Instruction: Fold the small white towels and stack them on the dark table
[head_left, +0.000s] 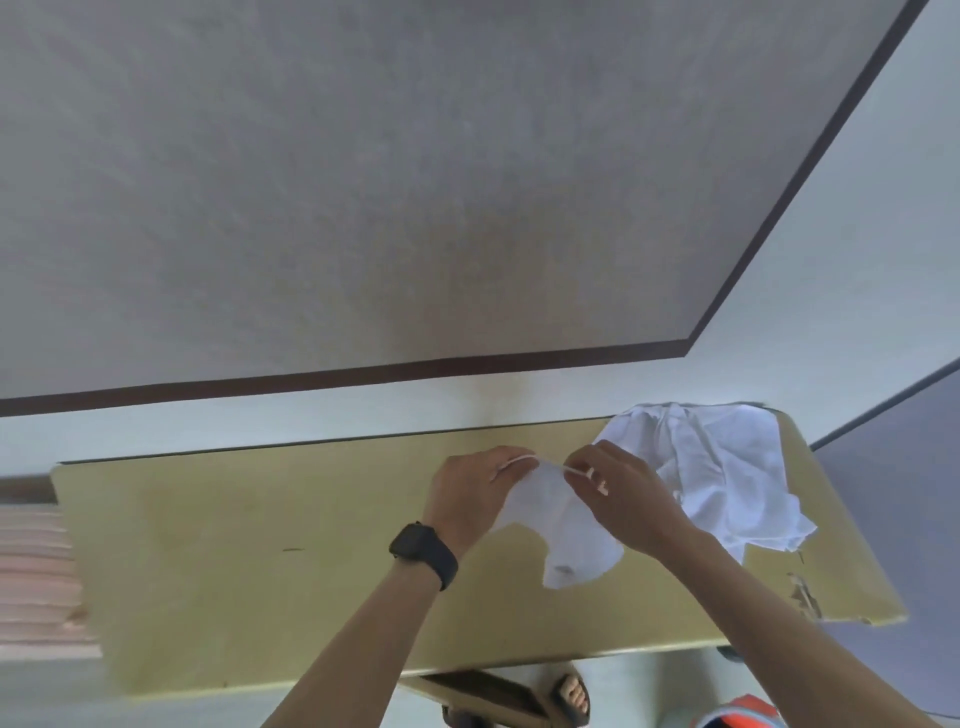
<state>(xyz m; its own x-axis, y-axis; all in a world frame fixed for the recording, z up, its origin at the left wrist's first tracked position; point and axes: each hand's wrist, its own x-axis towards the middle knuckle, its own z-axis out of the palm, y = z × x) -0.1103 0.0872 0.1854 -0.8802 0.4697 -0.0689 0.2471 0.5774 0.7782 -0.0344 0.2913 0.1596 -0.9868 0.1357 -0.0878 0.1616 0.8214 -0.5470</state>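
- Yellowish table (260, 571) stands with its far edge against a pale wall (363, 182) that has a dark band across it. This is the work surface.
- One small white towel (566, 535) is held up over the right-centre of the table. Its top hem is stretched between the two hands and the rest hangs toward the person. Whether its lower edge touches the tabletop cannot be told.
- The left hand (470, 491) pinches the hem at one end, its fingers curled in and closed on the cloth.
- The right hand (618, 491) pinches the other end in the same way, finger and thumb together on the edge. The two hands are near each other, knuckles up, both forearms reaching in from below.
- The step in hand looks like spreading out a single towel before its first fold. No folded towel shows on the table, so the task seems to be at an early stage.
- The next move probably calls for pulling the corners apart until the hem is taut. The towel can then be laid flat or folded in half with its edges matched, because thin cloth slumps easily.
- A loose pile of towels (727, 467) lies crumpled at the far right corner, just beside the right hand.
- A black watch (423, 552) sits on the left wrist.
- A sandalled foot (571, 696) shows below the table's near edge.
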